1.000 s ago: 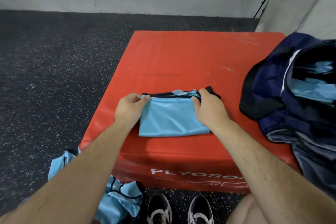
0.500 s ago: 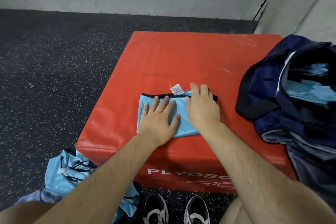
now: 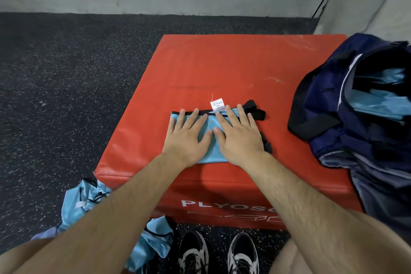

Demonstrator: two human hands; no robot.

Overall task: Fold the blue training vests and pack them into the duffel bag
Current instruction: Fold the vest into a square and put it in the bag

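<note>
A folded light-blue training vest [image 3: 211, 149] with black trim and a white label lies on the red plyo box [image 3: 233, 69] near its front edge. My left hand [image 3: 188, 133] and my right hand [image 3: 239, 135] both press flat on the vest, fingers straight and spread, thumbs nearly touching. The navy duffel bag [image 3: 329, 104] lies open on the box's right side, with several blue vests [image 3: 378, 87] visible inside it.
A heap of unfolded blue vests [image 3: 82, 204] lies on the dark speckled floor at the box's front left corner. My two shoes [image 3: 218, 253] stand in front of the box. A grey wall runs along the back.
The vest was folded over to a narrower shape. Both hands went from gripping its far edge to lying flat on it, and the right hand has spread wider since half a second ago.
</note>
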